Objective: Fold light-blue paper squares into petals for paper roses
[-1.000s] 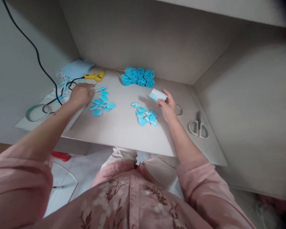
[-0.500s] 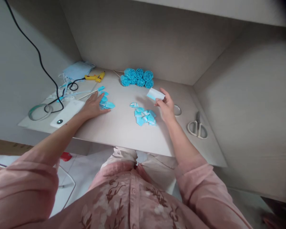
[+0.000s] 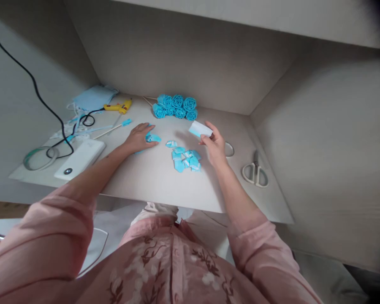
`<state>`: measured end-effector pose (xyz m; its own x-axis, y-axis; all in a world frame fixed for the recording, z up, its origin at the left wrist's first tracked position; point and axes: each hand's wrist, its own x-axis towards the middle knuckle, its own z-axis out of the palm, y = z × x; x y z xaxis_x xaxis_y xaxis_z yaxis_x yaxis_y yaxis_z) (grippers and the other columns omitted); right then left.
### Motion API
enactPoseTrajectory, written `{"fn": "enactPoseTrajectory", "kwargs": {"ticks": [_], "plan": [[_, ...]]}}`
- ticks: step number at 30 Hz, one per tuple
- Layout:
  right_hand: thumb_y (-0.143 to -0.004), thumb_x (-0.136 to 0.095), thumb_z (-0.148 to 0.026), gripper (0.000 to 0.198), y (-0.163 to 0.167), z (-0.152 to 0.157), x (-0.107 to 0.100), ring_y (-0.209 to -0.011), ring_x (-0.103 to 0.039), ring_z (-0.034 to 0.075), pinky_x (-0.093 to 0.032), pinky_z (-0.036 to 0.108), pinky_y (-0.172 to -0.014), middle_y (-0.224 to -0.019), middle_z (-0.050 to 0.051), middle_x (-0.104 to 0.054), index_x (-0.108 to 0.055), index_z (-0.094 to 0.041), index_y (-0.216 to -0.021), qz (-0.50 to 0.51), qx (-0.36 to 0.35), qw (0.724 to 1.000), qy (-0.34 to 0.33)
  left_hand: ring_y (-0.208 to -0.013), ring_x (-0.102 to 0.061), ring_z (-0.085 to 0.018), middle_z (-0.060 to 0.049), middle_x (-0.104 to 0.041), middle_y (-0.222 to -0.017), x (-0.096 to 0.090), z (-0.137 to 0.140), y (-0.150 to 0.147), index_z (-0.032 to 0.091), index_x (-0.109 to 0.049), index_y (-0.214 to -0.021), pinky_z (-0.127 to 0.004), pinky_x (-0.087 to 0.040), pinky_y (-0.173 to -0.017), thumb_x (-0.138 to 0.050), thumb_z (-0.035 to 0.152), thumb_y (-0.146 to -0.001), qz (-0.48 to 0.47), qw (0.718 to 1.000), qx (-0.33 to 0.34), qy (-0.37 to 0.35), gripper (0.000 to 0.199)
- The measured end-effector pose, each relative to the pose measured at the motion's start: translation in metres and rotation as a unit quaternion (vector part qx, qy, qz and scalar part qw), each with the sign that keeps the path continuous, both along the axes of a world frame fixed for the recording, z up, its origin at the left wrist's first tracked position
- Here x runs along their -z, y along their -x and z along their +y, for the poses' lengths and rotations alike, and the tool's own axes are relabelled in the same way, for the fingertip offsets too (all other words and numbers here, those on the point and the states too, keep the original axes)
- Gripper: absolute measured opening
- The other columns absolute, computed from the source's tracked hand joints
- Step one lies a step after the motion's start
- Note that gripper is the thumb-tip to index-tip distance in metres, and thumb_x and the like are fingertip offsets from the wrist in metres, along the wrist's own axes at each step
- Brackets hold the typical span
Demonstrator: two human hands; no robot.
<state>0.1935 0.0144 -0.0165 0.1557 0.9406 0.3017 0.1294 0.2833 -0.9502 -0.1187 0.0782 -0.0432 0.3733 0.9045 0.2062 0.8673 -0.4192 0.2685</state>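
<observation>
My left hand [image 3: 138,138] lies on the table with its fingers apart, over some cut blue petal pieces [image 3: 152,138] that it partly hides. Between the thumb and fingers of my right hand [image 3: 215,143] is a rectangular white and light-blue piece of fabric [image 3: 200,129], held above the tabletop. Below and left of that hand rests a loose pile of blue petal pieces [image 3: 186,159], with a single petal piece [image 3: 171,144] at its upper left. A thin stick with a blue tip [image 3: 126,122] lies just beyond my left hand.
Blue fabric roses [image 3: 177,105] on sticks lie at the back. To the left are a yellow glue gun [image 3: 118,107], a stack of blue masks [image 3: 95,98], a white power bank [image 3: 80,159] and a roll of tape [image 3: 39,158]. Scissors [image 3: 255,172] and a ring-shaped object [image 3: 229,149] are on the right.
My left hand has slid right across the table, together with the petal pieces under it, away from the blue-tipped stick. My right hand still holds the fabric piece. The view has shifted slightly.
</observation>
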Motion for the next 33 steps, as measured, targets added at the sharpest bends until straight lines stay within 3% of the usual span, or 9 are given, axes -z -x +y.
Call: {"fn": "enactPoseTrajectory", "kwargs": {"ticks": [3, 7, 10, 12, 16, 19, 24, 30, 33], "plan": [[-0.077, -0.064, -0.037, 0.060, -0.001, -0.001, -0.001, -0.079, -0.058, 0.014, -0.058, 0.031, -0.071, -0.107, 0.004, -0.065, -0.055, -0.029, -0.136, 0.004, 0.001, 1.000, 0.003, -0.147, -0.033, -0.031, -0.017, -0.038, -0.157, -0.003, 0.002, -0.004, 0.015, -0.042, -0.149, -0.044, -0.024, -0.120, -0.060, 0.051, -0.081, -0.008, 0.999, 0.032, 0.016, 0.079], [-0.076, -0.065, -0.037, 0.060, 0.000, -0.002, -0.001, -0.076, -0.057, 0.014, -0.058, 0.031, -0.071, -0.104, 0.004, -0.065, -0.055, -0.028, -0.135, 0.015, -0.003, 1.000, 0.005, -0.149, -0.030, -0.030, -0.017, -0.034, -0.160, -0.024, -0.008, -0.004, 0.015, -0.038, -0.152, -0.047, -0.022, -0.121, -0.053, 0.052, -0.086, -0.032, 0.998, 0.037, 0.036, 0.076], [-0.077, -0.066, -0.041, 0.061, 0.001, -0.001, 0.000, -0.076, -0.057, 0.015, -0.057, 0.032, -0.071, -0.100, 0.004, -0.065, -0.055, -0.027, -0.135, 0.012, -0.004, 1.000, 0.001, -0.150, -0.026, -0.031, -0.015, -0.035, -0.160, -0.042, -0.028, -0.016, 0.015, -0.042, -0.149, -0.051, -0.016, -0.123, -0.050, 0.055, -0.088, -0.062, 0.997, 0.031, -0.023, 0.073], [-0.078, -0.066, -0.045, 0.060, 0.001, -0.001, 0.001, -0.077, -0.057, 0.015, -0.057, 0.033, -0.072, -0.101, 0.005, -0.065, -0.055, -0.028, -0.135, 0.000, -0.004, 1.000, -0.003, -0.149, -0.030, -0.027, -0.014, -0.038, -0.158, -0.047, -0.045, -0.031, 0.016, -0.041, -0.149, -0.047, -0.022, -0.122, -0.045, 0.055, -0.092, -0.091, 0.991, 0.084, -0.047, 0.069], [-0.078, -0.066, -0.048, 0.061, 0.001, -0.002, 0.000, -0.072, -0.056, 0.014, -0.057, 0.032, -0.072, -0.107, 0.004, -0.065, -0.055, -0.031, -0.135, 0.000, -0.005, 1.000, 0.000, -0.149, -0.031, -0.031, -0.019, -0.037, -0.158, -0.036, -0.065, -0.063, 0.012, -0.038, -0.151, -0.047, -0.026, -0.121, -0.043, 0.060, -0.093, -0.075, 0.976, 0.203, 0.003, 0.076], [-0.078, -0.066, -0.047, 0.061, 0.001, -0.004, -0.001, -0.071, -0.055, 0.013, -0.056, 0.031, -0.072, -0.106, 0.003, -0.065, -0.054, -0.030, -0.135, 0.004, -0.008, 1.000, 0.005, -0.149, -0.029, -0.033, -0.020, -0.034, -0.159, -0.020, -0.064, -0.074, 0.011, -0.038, -0.151, -0.049, -0.024, -0.122, -0.039, 0.063, -0.094, -0.060, 0.977, 0.203, 0.027, 0.077], [-0.079, -0.064, -0.047, 0.061, 0.002, -0.005, -0.001, -0.070, -0.055, 0.013, -0.056, 0.032, -0.073, -0.098, 0.003, -0.064, -0.054, -0.028, -0.136, -0.001, -0.006, 1.000, 0.003, -0.146, -0.038, -0.028, -0.017, -0.043, -0.155, -0.007, -0.064, -0.086, 0.014, -0.040, -0.150, -0.045, -0.030, -0.120, -0.035, 0.062, -0.096, -0.096, 0.965, 0.239, 0.050, 0.072], [-0.077, -0.069, -0.046, 0.060, 0.003, -0.007, -0.004, -0.067, -0.054, 0.013, -0.056, 0.032, -0.074, -0.086, 0.000, -0.061, -0.057, -0.028, -0.133, 0.025, -0.002, 1.000, 0.005, -0.143, -0.042, -0.026, -0.015, -0.047, -0.153, -0.018, -0.081, -0.105, 0.016, -0.048, -0.144, -0.040, -0.031, -0.120, -0.041, 0.059, -0.095, -0.190, 0.933, 0.289, 0.102, 0.065], [-0.077, -0.070, -0.049, 0.061, 0.003, -0.009, -0.007, -0.069, -0.057, 0.014, -0.056, 0.034, -0.076, -0.086, 0.001, -0.062, -0.057, -0.028, -0.133, 0.029, -0.017, 0.999, 0.015, -0.129, -0.055, -0.025, -0.013, -0.062, -0.136, -0.032, -0.078, -0.108, 0.017, -0.063, -0.126, -0.038, -0.039, -0.113, -0.044, 0.055, -0.095, -0.305, 0.917, 0.227, 0.121, 0.052]]}}
